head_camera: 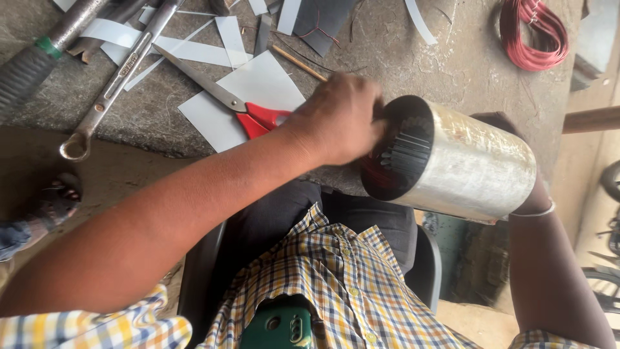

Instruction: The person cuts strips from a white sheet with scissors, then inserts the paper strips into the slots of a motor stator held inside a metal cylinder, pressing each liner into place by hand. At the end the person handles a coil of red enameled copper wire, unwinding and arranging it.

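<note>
Two hands are working on one metal cylinder (468, 165), a shiny motor stator lying on its side at the near edge of the counter (413, 52), above our lap. We are reaching our left hand (339, 119) to the open end of the cylinder, with the fingers curled together and tucked over its rim, touching the dark slots and the reddish copper winding (378, 178) inside; we cannot tell exactly what the fingertips are pinching there. We are keeping our right hand behind the far end of the cylinder, where it is almost wholly hidden, so only the forearm and a thin bracelet (536, 210) are showing, and we cannot tell whether that hand is gripping or merely pressing against the metal. Just beyond our left hand, red-handled scissors (248, 113) are lying on sheets of white paper (258, 84), with cut paper strips (187, 50) scattered farther out. Well off to the outer side of the left hand, a long spanner (113, 84) is resting beside a thick dark-gripped tool handle (39, 55). Beyond the right hand, a coil of red wire (533, 32) is sitting on the counter.
</note>
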### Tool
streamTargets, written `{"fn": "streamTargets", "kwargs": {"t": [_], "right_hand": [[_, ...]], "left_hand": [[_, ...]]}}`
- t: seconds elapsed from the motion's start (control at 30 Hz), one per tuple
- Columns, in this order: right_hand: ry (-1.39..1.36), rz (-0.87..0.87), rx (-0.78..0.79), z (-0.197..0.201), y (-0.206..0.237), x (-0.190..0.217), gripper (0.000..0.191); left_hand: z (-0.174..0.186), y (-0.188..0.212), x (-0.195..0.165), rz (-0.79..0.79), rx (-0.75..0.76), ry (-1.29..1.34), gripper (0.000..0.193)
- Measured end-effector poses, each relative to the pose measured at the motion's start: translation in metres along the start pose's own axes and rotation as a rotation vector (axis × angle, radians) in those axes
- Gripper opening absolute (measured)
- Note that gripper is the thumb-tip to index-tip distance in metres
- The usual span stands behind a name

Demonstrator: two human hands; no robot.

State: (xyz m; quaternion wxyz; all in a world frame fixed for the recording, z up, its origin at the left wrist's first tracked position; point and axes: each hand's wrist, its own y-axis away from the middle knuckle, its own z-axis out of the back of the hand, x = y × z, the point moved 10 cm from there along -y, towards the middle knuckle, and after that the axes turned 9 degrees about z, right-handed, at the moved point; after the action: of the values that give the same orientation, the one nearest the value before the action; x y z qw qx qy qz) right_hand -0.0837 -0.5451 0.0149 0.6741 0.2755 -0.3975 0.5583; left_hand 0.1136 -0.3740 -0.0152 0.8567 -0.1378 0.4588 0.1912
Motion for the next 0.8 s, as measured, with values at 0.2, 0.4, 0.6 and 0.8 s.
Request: {"fn": "streamTargets", "kwargs": {"t": [0.2, 0.4, 0.6, 0.8], "right_hand": [[-0.08, -0.021, 0.085, -0.007, -0.005, 0.009, 0.058], [0.007, 0.171, 0.054, -0.009, 0.002, 0.021, 0.077], [-0.084, 0.171, 0.031, -0.003, 0.005, 0.019, 0.088], [-0.605, 0.121, -0.264, 0.03, 0.006, 0.006, 0.058]], "left_hand": [[-0.03, 0.012, 0.013, 0.372, 0.494, -0.37, 0.02], [-0.051, 0.026, 0.015, 0.42, 0.804, -0.702, 0.023], [-0.014, 0.037, 0.016, 0.643, 0.663, -0.604, 0.026], [0.064, 0.081, -0.117, 0.064, -0.513, -0.117, 0.035]]}}
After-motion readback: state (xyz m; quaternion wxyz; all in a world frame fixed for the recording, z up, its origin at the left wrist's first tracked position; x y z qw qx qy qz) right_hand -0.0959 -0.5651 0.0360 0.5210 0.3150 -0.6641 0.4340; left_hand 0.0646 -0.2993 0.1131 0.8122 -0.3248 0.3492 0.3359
